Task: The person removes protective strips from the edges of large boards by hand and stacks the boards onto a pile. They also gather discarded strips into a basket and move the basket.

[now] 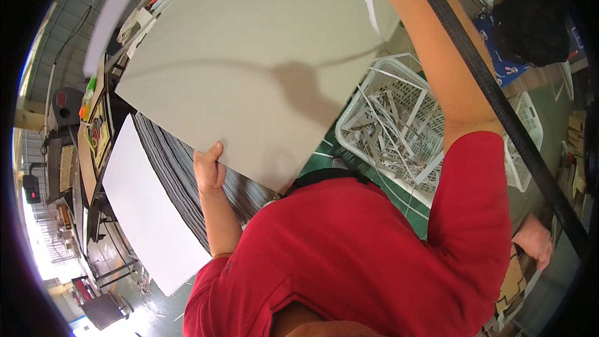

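Note:
A large pale grey sheet of board (249, 43) fills the upper middle of the head view, tilted, with a shadow across it. My left hand (209, 167) is closed on its near left edge, thumb on top and fingers hidden underneath. My right forearm stretches up along the board's right side, and the hand itself is cut off by the top of the picture. Under and to the left of the board lies a thick stack of sheets (181, 171) with dark edges and a white face (146, 212).
On the right stands a white plastic basket (349, 140) full of thin offcut strips. Another white basket (529, 118) is beyond it. A black strap (486, 75) crosses the right side. At the upper right is another person in dark clothing (530, 22). A cluttered workbench (93, 143) runs along the left.

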A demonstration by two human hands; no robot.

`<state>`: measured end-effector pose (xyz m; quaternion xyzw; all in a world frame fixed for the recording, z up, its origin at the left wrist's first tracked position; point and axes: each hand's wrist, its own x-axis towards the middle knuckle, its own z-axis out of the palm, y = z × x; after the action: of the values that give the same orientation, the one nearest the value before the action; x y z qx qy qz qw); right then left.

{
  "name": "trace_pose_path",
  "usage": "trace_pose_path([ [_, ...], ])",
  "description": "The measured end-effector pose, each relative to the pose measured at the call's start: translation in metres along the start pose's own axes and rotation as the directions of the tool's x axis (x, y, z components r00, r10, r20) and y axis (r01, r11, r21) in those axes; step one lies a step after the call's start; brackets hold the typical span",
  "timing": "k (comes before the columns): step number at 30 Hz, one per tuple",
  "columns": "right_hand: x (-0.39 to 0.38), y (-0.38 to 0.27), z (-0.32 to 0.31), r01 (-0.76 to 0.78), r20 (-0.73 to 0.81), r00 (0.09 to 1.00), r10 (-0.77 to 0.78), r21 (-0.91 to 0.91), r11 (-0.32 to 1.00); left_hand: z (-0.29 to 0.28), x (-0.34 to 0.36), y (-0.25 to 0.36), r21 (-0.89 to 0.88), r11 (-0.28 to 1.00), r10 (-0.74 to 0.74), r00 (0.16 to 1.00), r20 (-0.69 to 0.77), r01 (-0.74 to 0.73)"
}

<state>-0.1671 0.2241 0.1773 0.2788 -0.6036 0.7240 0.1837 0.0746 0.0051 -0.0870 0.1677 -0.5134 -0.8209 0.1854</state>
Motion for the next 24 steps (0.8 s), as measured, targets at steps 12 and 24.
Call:
trace_pose_path([
  [12,0.091,0.180,-0.308,-0.192,-0.809,0.588,-0.005,-0.145,0.970,-0.064,-0.018,-0.047,-0.136,0.990,-0.005,0.969,-0.245,-0.029],
  [24,-0.292,0.166,-0.509,-0.714,-0.718,0.655,-0.235,-0.690,0.119,-0.086,0.004,0.000,-0.080,0.997,0.006,0.980,-0.197,-0.022],
])
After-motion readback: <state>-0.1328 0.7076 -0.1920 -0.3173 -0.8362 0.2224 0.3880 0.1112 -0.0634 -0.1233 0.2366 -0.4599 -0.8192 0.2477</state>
